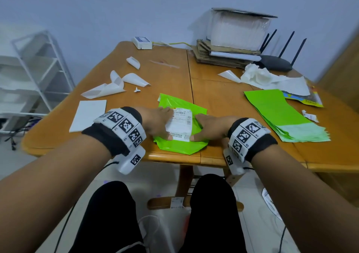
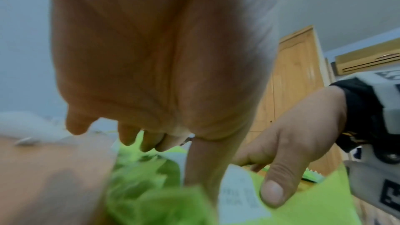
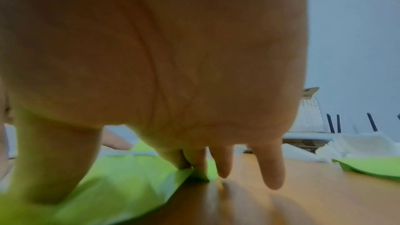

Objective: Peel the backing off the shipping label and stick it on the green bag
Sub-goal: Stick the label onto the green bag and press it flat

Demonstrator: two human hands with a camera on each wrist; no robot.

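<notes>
A bright green bag [image 1: 181, 146] lies on the wooden table [image 1: 223, 97] near its front edge. A white printed shipping label [image 1: 180, 125] lies flat on top of it. My left hand [image 1: 158, 123] presses on the label's left edge with flat fingers, thumb at the near corner. My right hand [image 1: 208, 128] presses the right edge the same way. In the left wrist view my left hand [image 2: 162, 57] hangs over the crumpled bag [image 2: 151, 194], and the right hand's [image 2: 292, 143] thumb rests by the label [image 2: 236, 199]. In the right wrist view my right hand [image 3: 173, 57] touches the bag [image 3: 121, 177].
A stack of green bags [image 1: 281, 114] lies to the right. Curled white backing sheets [image 1: 108, 89] and a flat white sheet [image 1: 89, 114] lie to the left. Crumpled paper [image 1: 262, 77], a router [image 1: 275, 62] and cardboard with a box [image 1: 233, 38] stand at the back. A white rack [image 1: 38, 68] stands left of the table.
</notes>
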